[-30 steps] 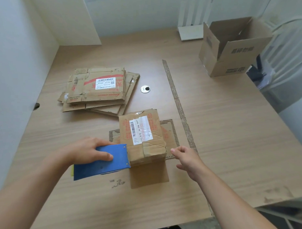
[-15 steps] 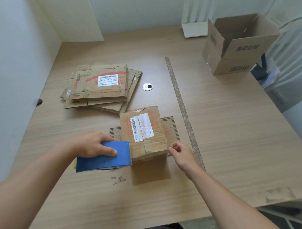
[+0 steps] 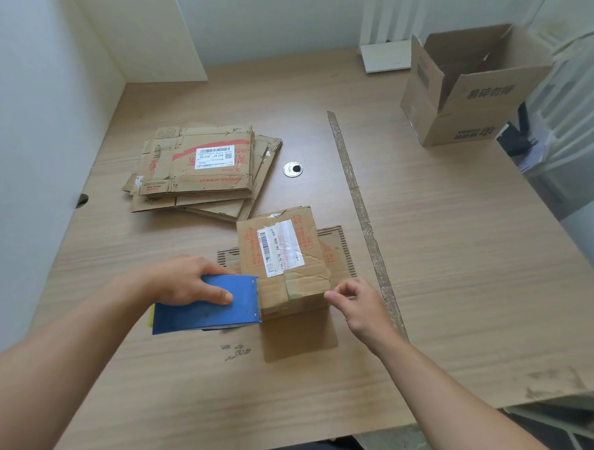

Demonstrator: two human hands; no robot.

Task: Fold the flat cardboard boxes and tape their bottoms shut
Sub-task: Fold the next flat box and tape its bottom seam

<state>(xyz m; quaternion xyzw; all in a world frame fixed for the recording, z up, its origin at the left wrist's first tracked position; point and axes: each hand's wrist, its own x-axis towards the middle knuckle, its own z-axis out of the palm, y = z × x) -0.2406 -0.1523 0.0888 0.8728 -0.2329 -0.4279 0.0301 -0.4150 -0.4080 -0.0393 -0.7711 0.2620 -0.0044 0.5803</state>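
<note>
Though well apart, open carton point(image 3: 475, 106), flattened stack point(image 3: 203, 171).

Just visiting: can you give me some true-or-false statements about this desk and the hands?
1. The left hand grips a blue tape dispenser against the small box. True.
2. The large box at the far right is closed on top. False: its flaps stand open.
3. A stack of flat boxes lies behind the left hand. True.
4. The right hand lies flat and open. False: its fingers are curled at the small box's near corner.
</note>
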